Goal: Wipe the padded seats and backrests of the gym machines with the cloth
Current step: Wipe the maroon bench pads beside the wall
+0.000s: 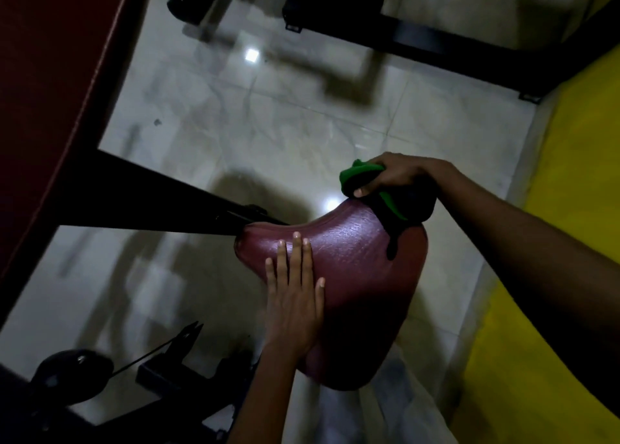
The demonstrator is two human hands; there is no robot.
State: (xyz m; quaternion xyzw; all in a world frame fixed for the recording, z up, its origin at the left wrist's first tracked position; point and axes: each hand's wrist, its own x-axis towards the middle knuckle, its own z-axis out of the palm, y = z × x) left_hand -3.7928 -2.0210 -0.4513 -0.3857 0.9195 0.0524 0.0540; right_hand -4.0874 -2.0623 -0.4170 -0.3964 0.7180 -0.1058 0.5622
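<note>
Right hand [399, 175], the grip on the cloth: fingers and thumb curled tight round a bunched green cloth [360, 173], thumb tip showing on the near side. Cloth sits at the far right corner of the maroon padded seat [362, 276], pressed against its upper edge; a darker fold of it hangs down from under the hand onto the seat's top right surface. Green shows mostly at the far end of the bundle and in one strip below the thumb — the rest reads black in this light.

Left hand [295, 296] lies flat on the seat's left side, fingers straight and close together, pointing away from the camera toward the narrow end; it holds nothing. The two hands are well apart, with bare maroon vinyl between them, which catches a sheen of light near its middle.

Seat is saddle-shaped, broad on the near and right side, tapering to a nose at the left. A black frame bar [161, 205] meets that nose from the left. Along the left edge of the view runs a dark red padded backrest [50, 74], seam visible, in heavy shadow.

No brands, labels or writing can be read anywhere — too dim and blurred.

Below: glossy pale marble-tile floor [268, 125] with two bright ceiling-light reflections. Yellow wall [570, 141] at right. Black machine base [419, 37] at top; black round knob [73, 373] at lower left.
</note>
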